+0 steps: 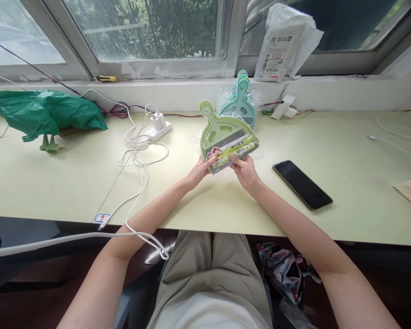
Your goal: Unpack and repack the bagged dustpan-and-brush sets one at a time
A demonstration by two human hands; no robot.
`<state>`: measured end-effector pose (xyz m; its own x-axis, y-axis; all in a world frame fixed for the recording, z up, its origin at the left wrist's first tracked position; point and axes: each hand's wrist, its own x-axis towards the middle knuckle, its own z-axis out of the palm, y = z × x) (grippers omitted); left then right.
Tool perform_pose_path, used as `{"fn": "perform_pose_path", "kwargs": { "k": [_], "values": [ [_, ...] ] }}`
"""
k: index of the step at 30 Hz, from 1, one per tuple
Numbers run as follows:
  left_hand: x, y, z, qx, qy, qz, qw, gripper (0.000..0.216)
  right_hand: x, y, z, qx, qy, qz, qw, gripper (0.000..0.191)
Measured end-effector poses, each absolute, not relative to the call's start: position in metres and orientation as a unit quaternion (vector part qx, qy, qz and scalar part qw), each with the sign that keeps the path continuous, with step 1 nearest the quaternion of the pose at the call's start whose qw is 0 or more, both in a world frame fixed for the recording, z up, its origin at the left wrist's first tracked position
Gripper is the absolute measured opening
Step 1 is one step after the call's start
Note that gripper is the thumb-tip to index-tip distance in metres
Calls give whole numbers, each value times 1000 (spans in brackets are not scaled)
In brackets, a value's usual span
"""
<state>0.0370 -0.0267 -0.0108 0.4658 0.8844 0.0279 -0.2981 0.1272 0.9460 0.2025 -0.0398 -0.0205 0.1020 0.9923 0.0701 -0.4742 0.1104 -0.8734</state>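
Both of my hands hold a green dustpan and brush set [230, 137] in clear plastic wrap, above the table. Its handle points away from me to the upper left, and grey bristles and a printed label show at the near side. My left hand [202, 171] grips the lower left corner, thumb on the label. At the lower edge, my right hand [245, 171] pinches the set with its thumb on top; the fingers underneath are partly hidden. Just behind stands a stack of blue-green dustpan sets [241, 103], also wrapped in plastic and leaning near the wall.
A black phone [302, 184] lies to the right. White cables [137, 151] and a power strip [159, 131] spread on the left, beside a green plastic bag [48, 112]. On the sill are a yellow cutter [107, 78] and a white plastic package [277, 50].
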Motion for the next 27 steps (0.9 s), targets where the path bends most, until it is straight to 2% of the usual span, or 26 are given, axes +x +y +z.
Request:
{"fn": "perform_pose_path", "kwargs": {
  "k": [3, 9, 15, 21, 27],
  "values": [
    [37, -29, -10, 513, 286, 408, 699, 53, 204, -39, -21, -360, -371, 560, 648, 41],
    [39, -22, -15, 533, 292, 475, 636, 53, 200, -40, -20, -351, -363, 561, 656, 37],
    [39, -19, -21, 549, 319, 485, 601, 53, 199, -41, -18, -359, -362, 567, 647, 25],
    [37, -18, -21, 541, 332, 467, 615, 57, 203, -37, -19, -348, -347, 593, 638, 22],
    [37, -21, -15, 541, 326, 462, 623, 53, 205, -34, -21, -345, -341, 603, 634, 18]
  ]
}}
